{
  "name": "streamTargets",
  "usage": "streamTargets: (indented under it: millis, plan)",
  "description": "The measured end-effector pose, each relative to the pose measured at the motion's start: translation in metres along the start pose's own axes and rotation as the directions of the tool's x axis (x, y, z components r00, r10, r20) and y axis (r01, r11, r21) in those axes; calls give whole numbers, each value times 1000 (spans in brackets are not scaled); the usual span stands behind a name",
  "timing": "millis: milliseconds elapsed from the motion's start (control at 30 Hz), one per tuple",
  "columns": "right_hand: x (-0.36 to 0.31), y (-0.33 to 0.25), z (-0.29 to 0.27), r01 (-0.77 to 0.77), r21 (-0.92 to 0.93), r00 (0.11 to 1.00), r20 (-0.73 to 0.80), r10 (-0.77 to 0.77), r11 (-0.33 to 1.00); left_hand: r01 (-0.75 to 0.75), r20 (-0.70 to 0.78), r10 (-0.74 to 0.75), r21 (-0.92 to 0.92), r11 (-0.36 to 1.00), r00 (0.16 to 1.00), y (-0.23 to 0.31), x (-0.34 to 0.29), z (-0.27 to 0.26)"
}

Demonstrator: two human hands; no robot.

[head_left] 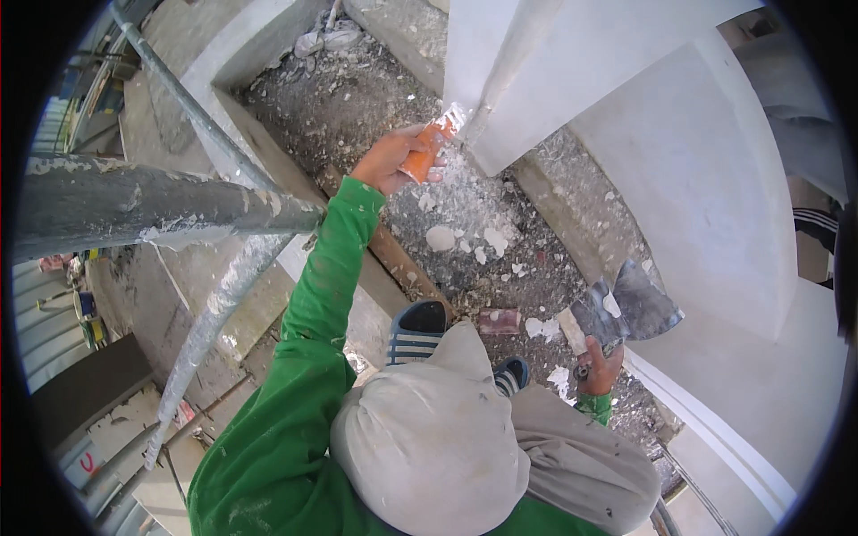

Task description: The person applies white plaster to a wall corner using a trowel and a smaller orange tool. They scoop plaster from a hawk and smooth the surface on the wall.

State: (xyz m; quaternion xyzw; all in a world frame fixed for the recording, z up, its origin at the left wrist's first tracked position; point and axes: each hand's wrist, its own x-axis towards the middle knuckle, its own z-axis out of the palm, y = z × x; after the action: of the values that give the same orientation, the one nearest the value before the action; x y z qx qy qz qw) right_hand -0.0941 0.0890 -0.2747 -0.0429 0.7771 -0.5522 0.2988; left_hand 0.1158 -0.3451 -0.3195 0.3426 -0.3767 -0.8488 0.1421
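My left hand (393, 159), at the end of a green sleeve, is closed around an orange putty knife (432, 147). White paste coats its tip, which is at the lower part of a white wall's edge (487, 107). Farther right and nearer to me, my right hand (600, 366) grips a dark grey, flared plate (639, 308) smeared with white paste. Its exact kind I cannot make out. A pale strip (570, 330) shows along the plate's left side.
Grey scaffold pipes (161, 205) cross on the left. My grey-trousered knees (429, 438) and striped sandals (416, 332) are below. Plaster flakes (441, 238) litter the dirt, with a reddish block (500, 321) near my feet. A curved white wall (697, 179) rises on the right.
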Motion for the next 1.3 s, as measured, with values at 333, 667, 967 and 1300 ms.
streamTargets:
  millis: [333, 667, 967, 1300]
  plan:
    - [-1, 11, -8, -65, 67, 998, 25, 63, 996, 229, -250, -288, -242, 943, 924, -111, 93, -40]
    - [1, 18, -20, -57, -2, 998, 1, 57, 998, 279, -192, -325, -233, 932, 926, -116, 119, -58]
    - [4, 19, -21, -7, -59, 1000, 18, 8, 998, 442, -194, -452, -94, 892, 871, -89, 133, -71]
    - [6, 8, -6, -35, -90, 998, 54, 40, 995, 428, -18, -449, -275, 861, 893, -86, 137, -91]
